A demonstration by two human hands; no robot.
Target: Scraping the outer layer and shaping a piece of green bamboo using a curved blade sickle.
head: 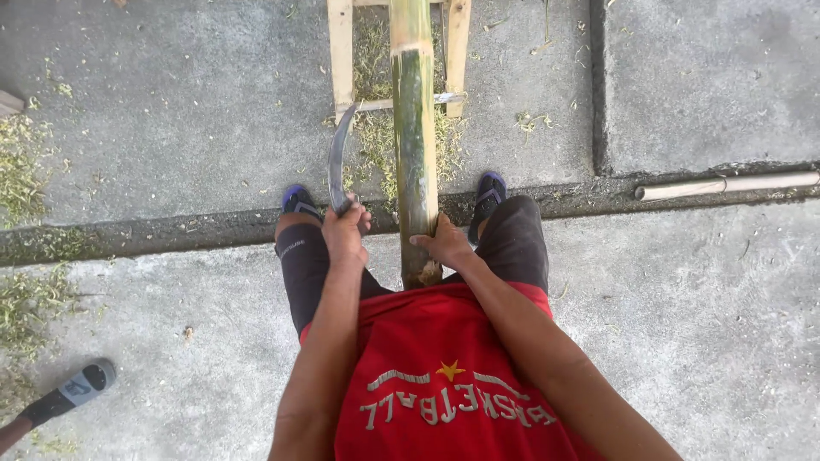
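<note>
Grey concrete ground [700, 324], strewn with green shavings [21, 171], lies underfoot outdoors. Left hand [346, 232] fingers clench a curved knife [336, 162]; right hand [444, 243] grips the bamboo pole [415, 137] resting on a wooden frame [342, 51].

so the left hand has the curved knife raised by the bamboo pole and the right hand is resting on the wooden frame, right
Not quite. The head view shows the right hand gripping the bamboo pole near its lower end, not resting on the wooden frame, which lies farther away under the pole. The rest stands: the left hand holds the curved knife raised beside the pole.
</note>
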